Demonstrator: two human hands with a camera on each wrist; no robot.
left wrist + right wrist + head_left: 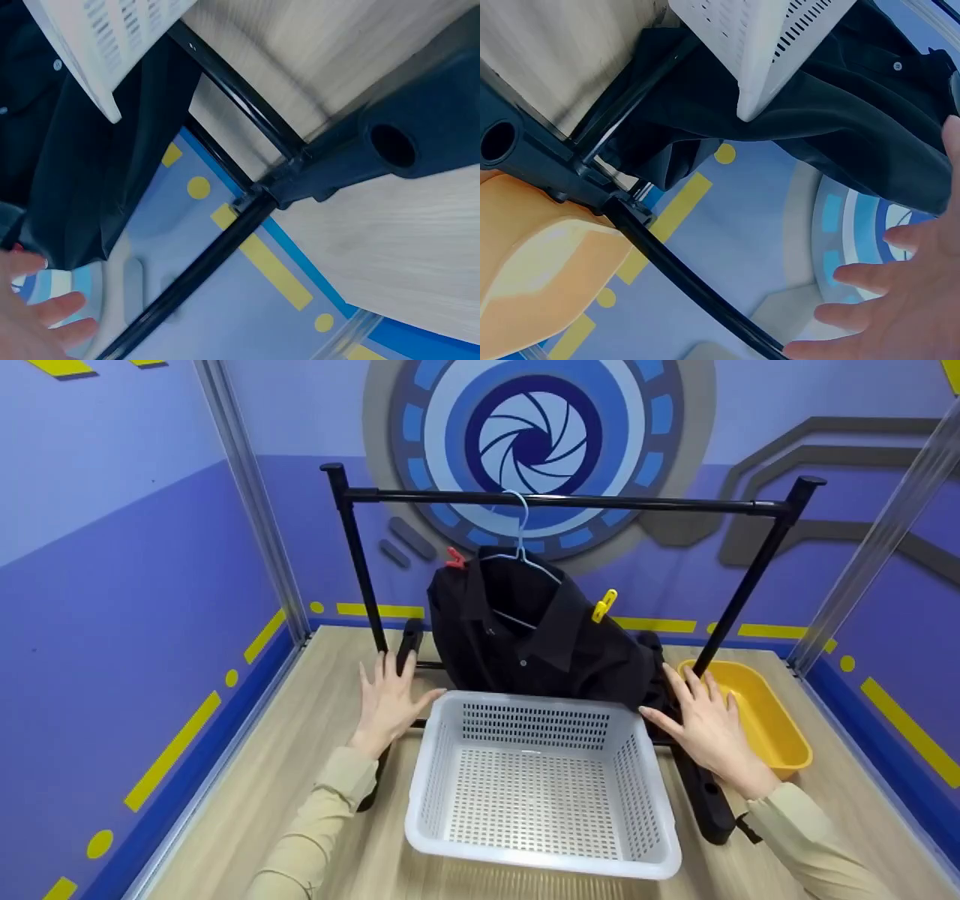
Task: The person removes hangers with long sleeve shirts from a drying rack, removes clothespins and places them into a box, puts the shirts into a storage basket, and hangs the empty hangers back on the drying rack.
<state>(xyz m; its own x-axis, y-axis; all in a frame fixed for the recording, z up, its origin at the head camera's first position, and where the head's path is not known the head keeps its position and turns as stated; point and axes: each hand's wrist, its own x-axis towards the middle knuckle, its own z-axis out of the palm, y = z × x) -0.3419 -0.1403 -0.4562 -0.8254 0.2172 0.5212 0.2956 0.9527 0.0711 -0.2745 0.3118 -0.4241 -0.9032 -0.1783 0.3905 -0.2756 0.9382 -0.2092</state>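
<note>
A black collared shirt [600,656] hangs from a light blue hanger [522,529] hooked on the black rack's bar [637,502]. A red clip [455,558] and a yellow clip [604,606] are on its shoulders. In front of it stands a white perforated basket [541,867] with nothing in it. My left hand [388,701], fingers spread, is by the basket's back left corner. At the back right corner is my right hand [709,724], its fingers also spread. Both thumbs point toward the rim; whether they touch it I cannot tell. Neither hand holds anything.
A yellow tub [772,720] sits on the wooden table [285,780], right of the rack's right foot [705,802]. The rack's left foot [367,799] lies left of the basket. Blue panels [135,585] wall the table at the left, back and right.
</note>
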